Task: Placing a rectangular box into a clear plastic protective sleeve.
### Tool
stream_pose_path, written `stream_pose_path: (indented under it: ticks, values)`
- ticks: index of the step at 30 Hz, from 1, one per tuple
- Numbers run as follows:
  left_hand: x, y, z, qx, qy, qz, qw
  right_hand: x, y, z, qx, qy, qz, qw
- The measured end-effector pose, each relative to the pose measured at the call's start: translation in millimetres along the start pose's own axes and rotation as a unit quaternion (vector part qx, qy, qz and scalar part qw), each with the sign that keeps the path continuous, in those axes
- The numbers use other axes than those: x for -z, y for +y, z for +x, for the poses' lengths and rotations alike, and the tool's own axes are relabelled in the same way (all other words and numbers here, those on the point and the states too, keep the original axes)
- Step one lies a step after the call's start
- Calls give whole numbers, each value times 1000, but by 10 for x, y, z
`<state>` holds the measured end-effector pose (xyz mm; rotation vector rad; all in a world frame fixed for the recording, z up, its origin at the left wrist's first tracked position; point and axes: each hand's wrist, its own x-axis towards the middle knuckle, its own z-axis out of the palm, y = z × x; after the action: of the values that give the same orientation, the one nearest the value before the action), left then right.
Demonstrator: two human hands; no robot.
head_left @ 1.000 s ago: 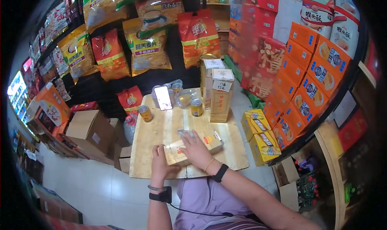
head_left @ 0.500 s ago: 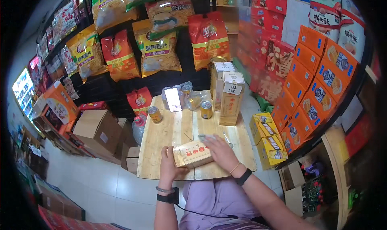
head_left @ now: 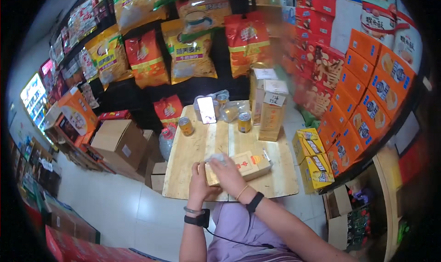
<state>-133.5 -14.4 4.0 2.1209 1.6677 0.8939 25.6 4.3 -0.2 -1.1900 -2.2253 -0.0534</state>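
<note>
Cream carton (head_left: 243, 165) lies flat on wooden table (head_left: 193, 151), long axis running L-R, slightly up to R. My L hand (head_left: 200, 181) grips its L end; R hand (head_left: 225, 170) curls over top nr same end, w/ something whitish under fingers. Gold can (head_left: 244, 122) beyond carton.

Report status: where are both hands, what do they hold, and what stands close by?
Both hands, left hand and right hand, on the cream box lying on the wooden table. Tall cartons and cans stand behind, apart.
</note>
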Motion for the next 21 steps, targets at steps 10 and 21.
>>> stream_pose_path:
  ticks: [10, 21]
  values:
    - [-13, 111, 39, 22, -33, -2, 999, 675, 570, -282, -52, 6, 199, 979]
    - [16, 94, 38, 12, -29, -18, 999, 379, 338, -41, -59, 64, 157, 984]
